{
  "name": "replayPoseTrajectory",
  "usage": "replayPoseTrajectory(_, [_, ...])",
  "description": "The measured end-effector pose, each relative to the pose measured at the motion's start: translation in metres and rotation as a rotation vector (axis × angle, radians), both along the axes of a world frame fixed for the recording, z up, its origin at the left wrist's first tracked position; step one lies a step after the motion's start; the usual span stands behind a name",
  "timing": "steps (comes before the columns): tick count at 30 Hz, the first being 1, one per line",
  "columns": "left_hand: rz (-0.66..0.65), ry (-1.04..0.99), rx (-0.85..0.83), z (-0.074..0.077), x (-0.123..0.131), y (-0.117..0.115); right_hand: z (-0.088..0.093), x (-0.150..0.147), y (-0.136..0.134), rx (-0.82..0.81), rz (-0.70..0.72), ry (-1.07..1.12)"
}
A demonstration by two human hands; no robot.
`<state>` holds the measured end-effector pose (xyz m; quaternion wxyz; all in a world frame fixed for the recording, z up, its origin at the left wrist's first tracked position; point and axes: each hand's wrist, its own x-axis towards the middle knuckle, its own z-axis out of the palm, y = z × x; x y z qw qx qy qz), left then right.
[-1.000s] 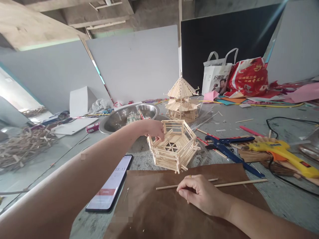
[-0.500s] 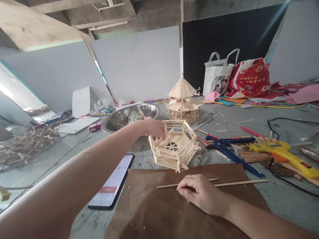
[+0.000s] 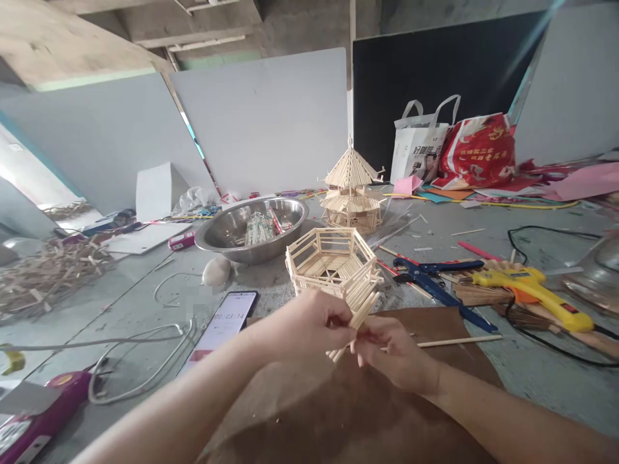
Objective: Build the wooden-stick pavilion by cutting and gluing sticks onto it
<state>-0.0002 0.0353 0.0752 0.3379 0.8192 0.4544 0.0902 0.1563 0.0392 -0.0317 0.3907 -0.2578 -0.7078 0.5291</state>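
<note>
My left hand [image 3: 319, 325] is closed round a small bundle of pale wooden sticks [image 3: 365, 310], whose lower ends show below the fingers. Against its fingertips, my right hand [image 3: 394, 348] is closed too, pinching at the same bundle; its exact grip is partly hidden. Just beyond them stands an open six-sided stick frame [image 3: 333, 258] with railed walls, its near side covered by my hands. A longer stick [image 3: 459, 341] lies on the brown cloth [image 3: 387, 419], reaching out from behind my right hand. Further back is a stick pagoda [image 3: 352, 187] with tiered roofs.
A steel bowl [image 3: 217, 237] with wrapped packets stands back left, and a phone [image 3: 227, 325] lies left of the cloth. Blue cutters [image 3: 445, 293] and a yellow glue gun [image 3: 536, 290] with a black cord are on the right. A white cable [image 3: 140, 393] loops at left.
My left hand has come back from over the six-sided frame and now holds sticks in front of it. My right hand has risen from the cloth to meet it.
</note>
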Motion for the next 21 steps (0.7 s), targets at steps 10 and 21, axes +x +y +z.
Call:
replayPoseTrajectory(10, [0.061, -0.085, -0.001, -0.064, 0.0, 0.003, -0.001, 0.001, 0.007, -0.094, -0.138, 0.031])
replayPoseTrajectory(21, [0.086, -0.122, -0.045, -0.079, -0.004, 0.003, 0.004, 0.009, 0.015, -0.129, -0.085, -0.111])
